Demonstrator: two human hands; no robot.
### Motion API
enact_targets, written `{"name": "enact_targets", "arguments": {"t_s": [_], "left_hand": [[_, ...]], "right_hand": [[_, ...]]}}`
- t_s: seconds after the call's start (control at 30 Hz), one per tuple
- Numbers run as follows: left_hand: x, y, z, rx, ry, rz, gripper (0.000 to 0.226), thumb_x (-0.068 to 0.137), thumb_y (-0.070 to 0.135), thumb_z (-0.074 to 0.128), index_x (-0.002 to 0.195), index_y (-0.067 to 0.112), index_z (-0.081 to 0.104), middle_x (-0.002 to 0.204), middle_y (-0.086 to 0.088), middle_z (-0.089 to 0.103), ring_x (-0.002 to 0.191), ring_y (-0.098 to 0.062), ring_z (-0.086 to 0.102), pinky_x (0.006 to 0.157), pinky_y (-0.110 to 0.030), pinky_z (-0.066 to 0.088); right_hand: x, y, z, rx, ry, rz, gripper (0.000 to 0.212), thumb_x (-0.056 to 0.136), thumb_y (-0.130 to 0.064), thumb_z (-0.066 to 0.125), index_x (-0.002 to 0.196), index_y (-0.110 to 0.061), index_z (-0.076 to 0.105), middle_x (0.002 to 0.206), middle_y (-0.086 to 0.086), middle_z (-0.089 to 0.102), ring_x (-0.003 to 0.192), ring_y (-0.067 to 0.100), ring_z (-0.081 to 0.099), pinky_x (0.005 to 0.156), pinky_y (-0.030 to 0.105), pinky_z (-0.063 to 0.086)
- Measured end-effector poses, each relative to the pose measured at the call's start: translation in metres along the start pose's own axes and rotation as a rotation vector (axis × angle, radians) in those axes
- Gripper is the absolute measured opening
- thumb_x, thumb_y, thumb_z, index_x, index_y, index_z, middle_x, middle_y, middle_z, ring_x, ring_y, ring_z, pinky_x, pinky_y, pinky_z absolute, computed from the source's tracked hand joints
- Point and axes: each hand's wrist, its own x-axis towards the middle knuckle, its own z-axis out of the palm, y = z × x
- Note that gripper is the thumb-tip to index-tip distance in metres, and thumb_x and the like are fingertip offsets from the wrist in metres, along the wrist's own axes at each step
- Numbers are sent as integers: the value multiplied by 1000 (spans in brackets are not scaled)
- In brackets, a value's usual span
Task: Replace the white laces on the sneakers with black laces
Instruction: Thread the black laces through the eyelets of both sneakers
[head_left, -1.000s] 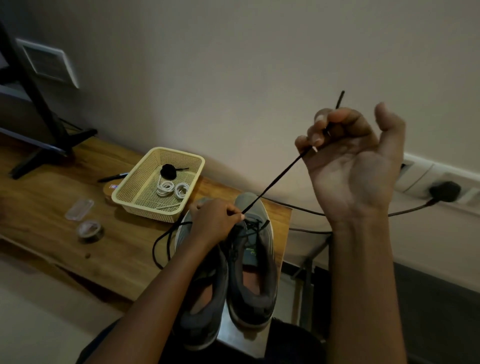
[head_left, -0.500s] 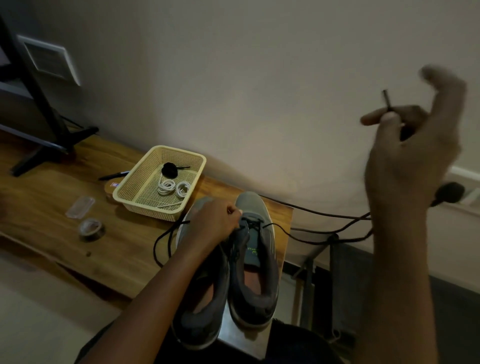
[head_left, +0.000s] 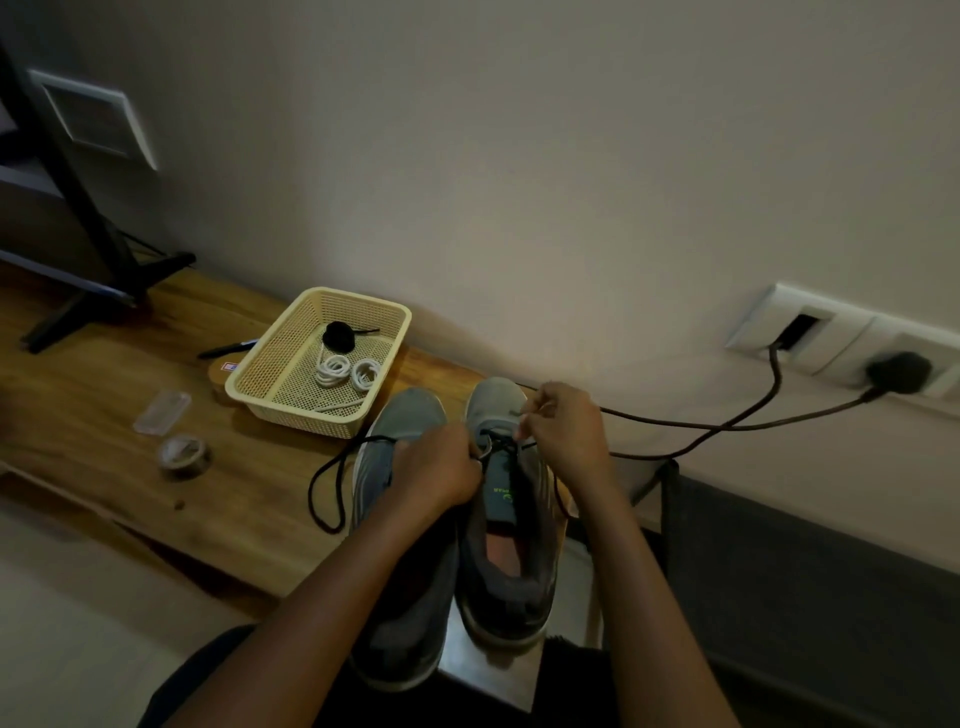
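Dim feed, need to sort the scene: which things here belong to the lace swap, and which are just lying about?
In the job: sneakers; black lace, held by left hand and right hand; coiled white laces and black lace bundle in the basket.
Lying about: tape roll; clear case; pen; plugged-in charger; black stand.

Both sneakers (head_left: 410, 423) are grey; the one at centre right carries small yellow-green lettering on its tongue and a reddish insole. The lace (head_left: 324, 483) trailing left is black. The basket (head_left: 272, 358) — pale cream, fine mesh pattern — holds white lace coils (head_left: 332, 371) and a black bundle (head_left: 338, 336). The table (head_left: 104, 374) is warm brown wood grain.
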Motion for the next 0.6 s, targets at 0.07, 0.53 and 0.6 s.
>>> {"name": "enact_targets", "arguments": {"t_s": [0.07, 0.53, 0.6], "left_hand": [[4, -2, -2, -35, -54, -21, 22, 93, 20, 52, 108, 15, 67, 107, -4, 67, 105, -24, 58, 101, -38, 35], [9, -10, -1, -222, -112, -64, 21, 89, 8, 52, 104, 8, 68, 104, -10, 67, 99, -25, 60, 95, -44, 46], [9, -9, -1, -230, -112, -54, 22, 89, 7, 52, 104, 7, 68, 104, -11, 68, 99, -25, 60, 95, -44, 47]], "right_hand": [[3, 8, 7, -116, -101, -19, 17, 83, -4, 59, 69, -12, 62, 84, 13, 68, 85, 26, 63, 75, 38, 52], [-6, 6, 23, -434, -208, -39, 34, 85, -15, 53, 53, -21, 44, 82, 6, 51, 96, 37, 54, 84, 36, 39], [-8, 6, 24, -422, -189, -32, 35, 85, -14, 52, 52, -19, 43, 83, 7, 52, 97, 37, 54, 88, 37, 37]]}}
